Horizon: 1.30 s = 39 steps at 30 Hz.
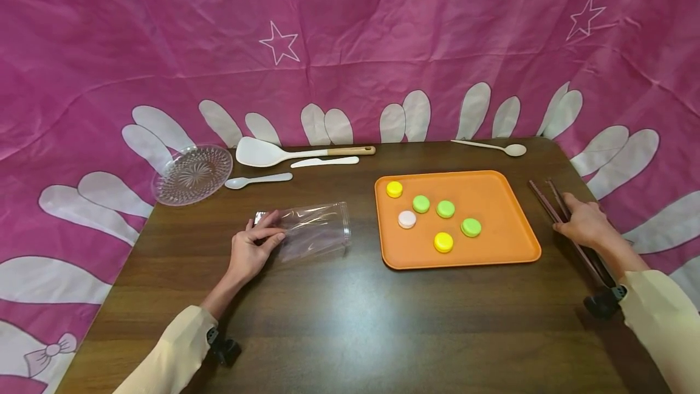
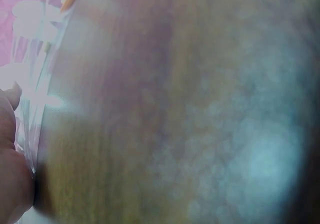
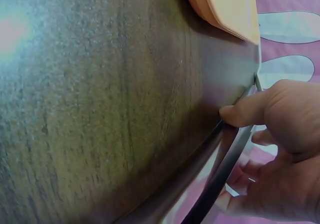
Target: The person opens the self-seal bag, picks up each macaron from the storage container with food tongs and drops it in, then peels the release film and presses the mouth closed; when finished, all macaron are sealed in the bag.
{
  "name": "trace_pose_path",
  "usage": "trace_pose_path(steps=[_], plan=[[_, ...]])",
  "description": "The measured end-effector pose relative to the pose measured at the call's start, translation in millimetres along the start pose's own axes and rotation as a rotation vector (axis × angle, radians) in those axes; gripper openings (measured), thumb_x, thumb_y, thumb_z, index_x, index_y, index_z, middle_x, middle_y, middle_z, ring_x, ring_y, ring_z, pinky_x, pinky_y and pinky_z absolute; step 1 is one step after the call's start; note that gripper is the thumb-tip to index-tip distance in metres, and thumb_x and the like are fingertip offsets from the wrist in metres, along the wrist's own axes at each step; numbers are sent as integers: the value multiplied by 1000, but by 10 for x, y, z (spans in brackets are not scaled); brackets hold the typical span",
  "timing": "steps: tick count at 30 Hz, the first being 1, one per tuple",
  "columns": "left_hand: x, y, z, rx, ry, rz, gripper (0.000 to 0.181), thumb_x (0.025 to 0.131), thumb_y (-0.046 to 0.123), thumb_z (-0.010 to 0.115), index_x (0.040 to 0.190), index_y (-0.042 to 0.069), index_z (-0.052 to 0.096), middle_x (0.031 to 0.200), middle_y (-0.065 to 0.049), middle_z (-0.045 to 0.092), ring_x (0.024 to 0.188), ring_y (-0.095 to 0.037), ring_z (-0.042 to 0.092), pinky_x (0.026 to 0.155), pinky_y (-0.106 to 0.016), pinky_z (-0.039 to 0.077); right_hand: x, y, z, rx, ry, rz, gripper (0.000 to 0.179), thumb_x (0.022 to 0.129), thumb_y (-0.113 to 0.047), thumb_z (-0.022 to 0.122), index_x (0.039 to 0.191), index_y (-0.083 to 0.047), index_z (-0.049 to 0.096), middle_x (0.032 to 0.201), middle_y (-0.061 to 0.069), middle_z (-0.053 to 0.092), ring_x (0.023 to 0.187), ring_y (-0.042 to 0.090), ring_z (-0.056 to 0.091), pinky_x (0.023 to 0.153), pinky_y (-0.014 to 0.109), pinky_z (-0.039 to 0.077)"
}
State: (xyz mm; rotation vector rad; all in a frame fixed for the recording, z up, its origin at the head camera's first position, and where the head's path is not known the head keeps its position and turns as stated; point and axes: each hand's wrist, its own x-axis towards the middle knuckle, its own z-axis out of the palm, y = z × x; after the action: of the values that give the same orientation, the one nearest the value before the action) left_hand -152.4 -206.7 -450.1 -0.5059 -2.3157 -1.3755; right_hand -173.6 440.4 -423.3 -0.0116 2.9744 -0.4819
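My left hand [image 1: 250, 254] pinches the left end of a clear plastic bag [image 1: 317, 230] between thumb and fingers, above the table's left half. In the left wrist view the thumb and the shiny bag show only at the left edge. At the table's right edge, my right hand [image 1: 587, 224] grips a pair of long, dark brown tongs [image 1: 547, 202], thumb on one arm and fingers at the other; their tips point away from me and stand apart. An orange tray [image 1: 505, 217] between the hands carries green macarons [image 1: 445, 209], yellow macarons [image 1: 443, 242] and a whitish macaron [image 1: 407, 219].
A clear patterned plate [image 1: 192, 175] lies at the back left. Beside it are a white spatula [image 1: 262, 152] with a wooden handle, a white knife [image 1: 325, 162] and a white spoon [image 1: 257, 180]. Another pale spoon [image 1: 514, 150] lies behind the tray, near the pink cloth [image 1: 350, 29].
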Motion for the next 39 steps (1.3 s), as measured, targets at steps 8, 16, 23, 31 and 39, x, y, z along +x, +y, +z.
trace_pose_path(steps=[8, 16, 23, 31, 39], plan=[[-4, -9, 8, -3, -4, -1, 9, 77, -19, 74, 84, -13, 74, 116, -34, 63, 116, -57, 54, 105, -75, 21, -4, 16, 50, 19, 25, -27, 77, 79, -8, 70, 136, 21, 27, 113, 55, 44, 101, 68, 44, 86, 73, 38], [-7, -35, 20, -10, 11, 15, 10, 76, -21, 74, 82, -13, 73, 115, -36, 63, 115, -57, 55, 105, -76, 19, -111, 9, 28, 29, 66, -62, 76, 82, -6, 67, 141, 18, 26, 110, 52, 44, 103, 62, 38, 83, 72, 35], [-5, -89, 21, -15, 27, 20, 12, 76, -22, 73, 83, -12, 74, 114, -35, 63, 115, -52, 57, 106, -75, 18, -222, -66, -13, -3, 163, -197, 69, 77, 1, 68, 138, 9, 37, 89, 37, 53, 85, 47, 47, 64, 51, 42], [11, -60, 7, -17, 20, 14, 12, 76, -21, 74, 83, -12, 74, 115, -36, 63, 114, -54, 57, 105, -76, 19, -413, -226, -1, -29, 243, -424, 85, 71, 14, 70, 148, -2, 39, 95, 30, 51, 78, 40, 54, 57, 45, 45], [2, -26, 8, -27, 20, 8, 11, 76, -22, 73, 83, -13, 73, 115, -35, 63, 114, -55, 56, 105, -76, 18, -506, -322, 66, -60, 258, -617, 105, 59, 20, 77, 152, -14, 42, 90, 7, 49, 74, 19, 43, 58, 30, 36]])
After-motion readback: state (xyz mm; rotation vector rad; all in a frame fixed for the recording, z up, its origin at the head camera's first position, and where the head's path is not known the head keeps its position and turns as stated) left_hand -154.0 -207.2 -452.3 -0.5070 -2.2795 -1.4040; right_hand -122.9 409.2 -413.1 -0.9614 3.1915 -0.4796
